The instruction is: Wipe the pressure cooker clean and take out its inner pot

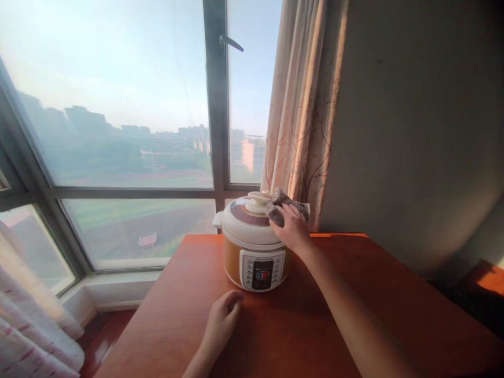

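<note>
An orange and white electric pressure cooker (252,252) stands on the far part of a red-brown wooden table (346,294), its control panel facing me. My right hand (292,229) reaches out and presses a dark grey cloth (280,208) against the right side of the cooker's lid, next to the cream knob (259,198). My left hand (222,320) rests on the tabletop just in front of the cooker, fingers curled loosely, holding nothing.
A large window (118,105) with a dark frame and a handle (231,42) fills the left. A patterned curtain (303,105) hangs behind the cooker beside a grey wall (413,131). Another curtain (27,325) shows at the lower left.
</note>
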`<state>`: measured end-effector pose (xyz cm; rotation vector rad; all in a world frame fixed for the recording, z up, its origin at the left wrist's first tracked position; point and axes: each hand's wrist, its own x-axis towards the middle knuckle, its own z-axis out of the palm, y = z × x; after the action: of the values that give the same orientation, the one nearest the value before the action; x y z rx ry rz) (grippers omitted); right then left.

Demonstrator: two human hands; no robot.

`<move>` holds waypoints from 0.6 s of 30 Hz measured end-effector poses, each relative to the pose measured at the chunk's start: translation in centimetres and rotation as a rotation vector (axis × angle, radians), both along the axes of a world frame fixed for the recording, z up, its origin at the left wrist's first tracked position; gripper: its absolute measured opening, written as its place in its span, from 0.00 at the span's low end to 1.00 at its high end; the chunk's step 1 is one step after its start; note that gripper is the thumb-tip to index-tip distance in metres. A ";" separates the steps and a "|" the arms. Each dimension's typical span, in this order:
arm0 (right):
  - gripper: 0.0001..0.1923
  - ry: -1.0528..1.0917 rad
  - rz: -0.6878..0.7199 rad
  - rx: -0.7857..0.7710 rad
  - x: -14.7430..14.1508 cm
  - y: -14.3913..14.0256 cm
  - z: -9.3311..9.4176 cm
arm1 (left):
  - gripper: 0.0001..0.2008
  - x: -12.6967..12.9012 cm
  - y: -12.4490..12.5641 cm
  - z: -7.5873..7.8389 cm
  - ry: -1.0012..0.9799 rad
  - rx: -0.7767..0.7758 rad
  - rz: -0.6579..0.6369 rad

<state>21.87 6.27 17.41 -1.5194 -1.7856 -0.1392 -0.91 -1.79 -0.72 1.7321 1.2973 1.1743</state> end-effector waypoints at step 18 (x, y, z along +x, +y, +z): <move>0.24 -0.100 -0.007 -0.237 3.9 7.7 2.9 | 0.16 -1.5 14.7 18.3 0.009 0.310 0.334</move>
<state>25.78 14.02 20.29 -1.7107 -1.9308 -0.0068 -2.46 12.91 17.56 1.7766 1.5148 1.6310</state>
